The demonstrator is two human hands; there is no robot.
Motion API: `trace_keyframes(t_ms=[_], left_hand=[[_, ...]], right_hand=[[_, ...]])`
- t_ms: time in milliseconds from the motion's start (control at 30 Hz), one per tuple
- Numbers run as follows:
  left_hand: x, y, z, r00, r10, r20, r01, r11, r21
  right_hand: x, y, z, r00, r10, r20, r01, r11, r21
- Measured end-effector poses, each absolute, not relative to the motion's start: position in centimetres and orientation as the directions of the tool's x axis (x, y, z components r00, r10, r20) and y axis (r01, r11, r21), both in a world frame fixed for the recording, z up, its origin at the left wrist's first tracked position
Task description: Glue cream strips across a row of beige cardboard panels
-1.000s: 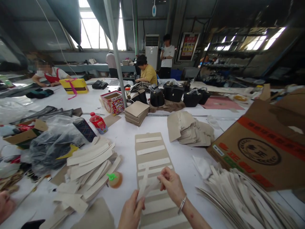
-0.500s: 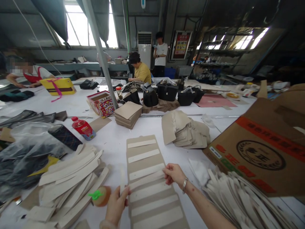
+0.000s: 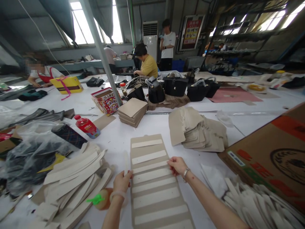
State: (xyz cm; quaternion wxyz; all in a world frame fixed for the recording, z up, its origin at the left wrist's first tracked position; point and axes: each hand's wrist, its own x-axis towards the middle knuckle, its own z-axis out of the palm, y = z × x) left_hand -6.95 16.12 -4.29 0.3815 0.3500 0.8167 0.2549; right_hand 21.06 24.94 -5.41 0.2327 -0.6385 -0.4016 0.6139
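A long grey-brown board (image 3: 156,181) lies on the white table with several pale strips across it. Between my two hands a narrow strip (image 3: 150,167) spans the board near its upper part. My left hand (image 3: 123,180) pinches the strip's left end at the board's left edge, and a thin pale stick (image 3: 126,160) also rises from its fingers. Closed on the strip's right end, my right hand (image 3: 177,166) is at the board's right edge.
Loose strips (image 3: 76,178) and a bottle with a green tip (image 3: 102,199) lie left; more strips (image 3: 254,200) and a carton (image 3: 267,159) stand right. Beyond are board stacks (image 3: 197,130), a red bottle (image 3: 87,126), black bags (image 3: 176,86) and several people.
Both hands have moved up the board with the strip, from lower down to just below the second strip. The view has shifted slightly.
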Motion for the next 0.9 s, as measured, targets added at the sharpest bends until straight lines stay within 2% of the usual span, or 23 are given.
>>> trace_keyframes(t_ms=[300,900], left_hand=[[-6.9,17.3,-4.5,-0.517,0.742,-0.427,0.397,0.65,0.647],[-6.8,17.3,-4.6,-0.533,0.769,-0.354,0.487,0.621,0.614]], right_hand=[[21.1,25.4,-6.7,-0.038,0.814,-0.58,0.279,-0.548,-0.789],[21.1,25.1,-7.3,-0.014,0.813,-0.582,0.204,-0.568,-0.798]])
